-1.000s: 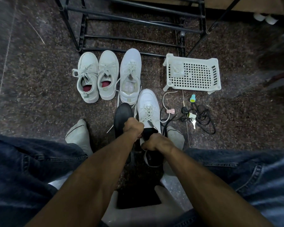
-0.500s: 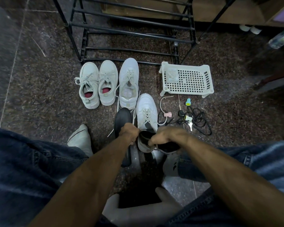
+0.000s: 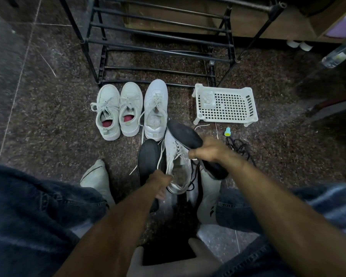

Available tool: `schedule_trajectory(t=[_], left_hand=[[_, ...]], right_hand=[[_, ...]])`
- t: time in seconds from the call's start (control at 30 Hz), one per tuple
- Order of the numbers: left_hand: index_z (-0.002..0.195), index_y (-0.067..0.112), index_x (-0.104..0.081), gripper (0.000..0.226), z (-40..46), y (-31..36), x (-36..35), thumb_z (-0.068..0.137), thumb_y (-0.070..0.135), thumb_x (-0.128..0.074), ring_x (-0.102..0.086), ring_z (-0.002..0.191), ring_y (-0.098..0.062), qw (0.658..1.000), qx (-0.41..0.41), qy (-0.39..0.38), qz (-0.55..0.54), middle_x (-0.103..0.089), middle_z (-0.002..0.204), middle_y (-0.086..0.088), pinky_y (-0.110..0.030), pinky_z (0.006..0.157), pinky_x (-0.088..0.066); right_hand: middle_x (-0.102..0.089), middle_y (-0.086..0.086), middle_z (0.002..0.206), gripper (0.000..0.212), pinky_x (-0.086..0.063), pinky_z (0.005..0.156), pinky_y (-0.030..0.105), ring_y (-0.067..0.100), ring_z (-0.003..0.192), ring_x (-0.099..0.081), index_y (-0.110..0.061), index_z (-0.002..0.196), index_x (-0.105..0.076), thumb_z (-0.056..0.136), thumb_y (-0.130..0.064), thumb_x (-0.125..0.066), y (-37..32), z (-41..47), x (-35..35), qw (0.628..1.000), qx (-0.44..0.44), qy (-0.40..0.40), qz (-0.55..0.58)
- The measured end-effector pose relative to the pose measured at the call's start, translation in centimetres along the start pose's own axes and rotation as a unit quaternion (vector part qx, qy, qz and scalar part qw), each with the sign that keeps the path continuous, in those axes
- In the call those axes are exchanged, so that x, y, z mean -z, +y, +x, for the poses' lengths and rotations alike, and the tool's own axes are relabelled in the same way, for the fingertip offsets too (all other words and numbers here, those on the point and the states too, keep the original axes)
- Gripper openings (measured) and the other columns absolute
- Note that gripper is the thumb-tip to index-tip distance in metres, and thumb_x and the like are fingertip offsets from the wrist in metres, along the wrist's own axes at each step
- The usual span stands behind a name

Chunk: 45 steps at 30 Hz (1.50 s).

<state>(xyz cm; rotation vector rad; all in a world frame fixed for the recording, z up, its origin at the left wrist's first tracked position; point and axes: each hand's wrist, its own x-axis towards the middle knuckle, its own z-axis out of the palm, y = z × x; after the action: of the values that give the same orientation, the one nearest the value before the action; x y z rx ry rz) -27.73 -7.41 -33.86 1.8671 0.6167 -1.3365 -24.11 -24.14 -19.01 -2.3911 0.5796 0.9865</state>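
A white sneaker [image 3: 178, 168] lies on the dark floor just in front of me, opening toward me. My right hand [image 3: 208, 151] grips a black insole [image 3: 185, 134] lifted slantwise above and to the right of that sneaker. My left hand [image 3: 161, 181] sits at the sneaker's left rim over a second black insole [image 3: 149, 154] that lies on the floor; its fingers curl there, but I cannot tell what they hold.
A grey-white pair [image 3: 119, 110] and one more white sneaker [image 3: 155, 108] stand by a black metal shoe rack [image 3: 158, 48]. A white perforated basket [image 3: 226, 104], black cords [image 3: 241, 147] and a small teal cap [image 3: 227, 131] lie right. My socked feet [image 3: 97, 178] flank the shoe.
My right hand has pulled the black insole out of the white sneaker and raised it up and to the right. The left hand stays at the sneaker's left side.
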Motion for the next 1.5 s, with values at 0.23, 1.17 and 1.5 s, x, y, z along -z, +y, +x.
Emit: schedule_trajectory(t=[0.23,1.17,1.5], left_hand=[[0.121,-0.002,-0.059,0.031,2.0,0.5,-2.8,0.094,0.012,-0.056,-0.069,0.082,-0.036,0.974,0.026,-0.005,-0.226,-0.066,0.112,-0.024,-0.044,0.056,-0.060],[0.105,0.018,-0.073,0.026,7.6,-0.2,4.4,0.084,0.015,-0.058,-0.064,0.107,-0.031,0.971,-0.132,0.194,0.044,-0.069,0.116,-0.011,-0.039,0.097,-0.049],[0.097,0.026,-0.068,0.024,5.7,-0.5,5.8,0.079,0.027,-0.053,-0.063,0.110,-0.030,0.969,-0.163,0.165,0.081,-0.068,0.117,-0.008,-0.041,0.098,-0.048]], right_hand=[[-0.066,0.008,0.114,0.078,-0.052,0.086,0.037,0.030,0.102,-0.063,-0.013,0.127,-0.052,0.062,-0.054,-0.071,2.3,3.3,-6.8,0.969,-0.099,0.069,0.214],[-0.056,0.009,0.125,0.060,-0.048,0.089,0.041,0.034,0.115,-0.055,-0.017,0.117,-0.030,0.079,-0.046,-0.067,4.0,2.2,-18.2,0.972,-0.136,0.028,0.187],[-0.038,0.013,0.139,0.081,-0.044,0.094,0.047,0.038,0.123,-0.048,-0.021,0.148,-0.011,0.086,-0.027,-0.063,2.6,5.5,-17.9,0.988,-0.081,0.024,0.131]])
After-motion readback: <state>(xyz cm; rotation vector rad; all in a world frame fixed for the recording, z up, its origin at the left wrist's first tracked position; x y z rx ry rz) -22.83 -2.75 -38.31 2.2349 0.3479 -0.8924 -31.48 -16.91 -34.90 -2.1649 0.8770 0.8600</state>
